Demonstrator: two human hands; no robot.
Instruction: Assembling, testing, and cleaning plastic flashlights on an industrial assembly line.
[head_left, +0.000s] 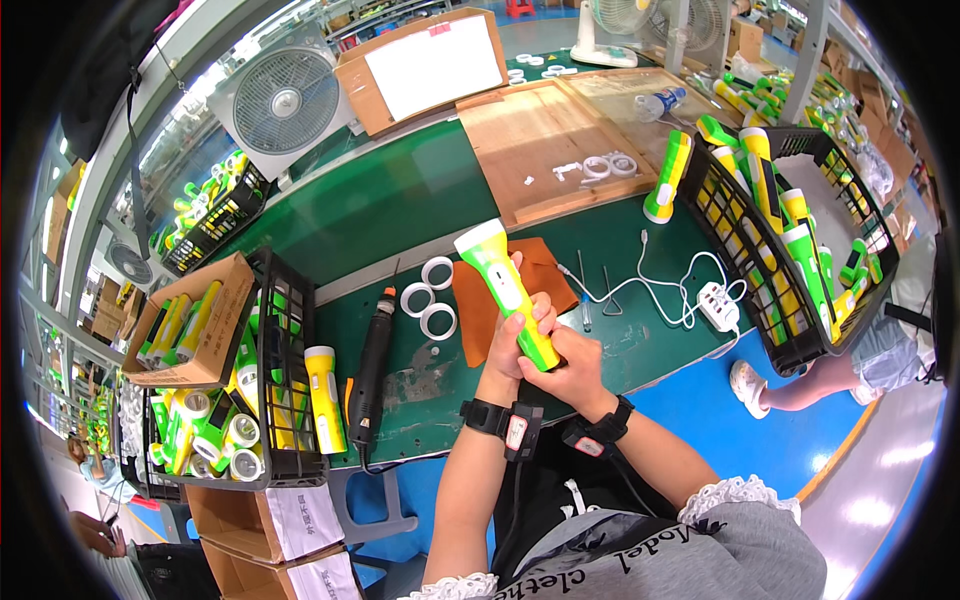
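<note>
A yellow, green and white flashlight [500, 277] is held tilted above the green workbench, its wide white head toward the far left. My left hand [507, 345] is closed around its body from the left and below. At the handle's near end, my right hand [570, 360] grips from the right. Beneath the flashlight lies an orange-brown cloth [478, 335]. Left of the cloth are several white rings [438, 322] and a black electric screwdriver [372, 372] with a cord. Another flashlight [324, 398] lies beside the left crate.
Black crates of flashlights stand at the left [290, 345] and right [760, 300]; an open cardboard box [205, 335] sits on the left one. A white power strip [718, 306] with cables, hex keys [610, 290] and a wooden board [520, 150] lie on the bench. A fan [285, 102] stands behind.
</note>
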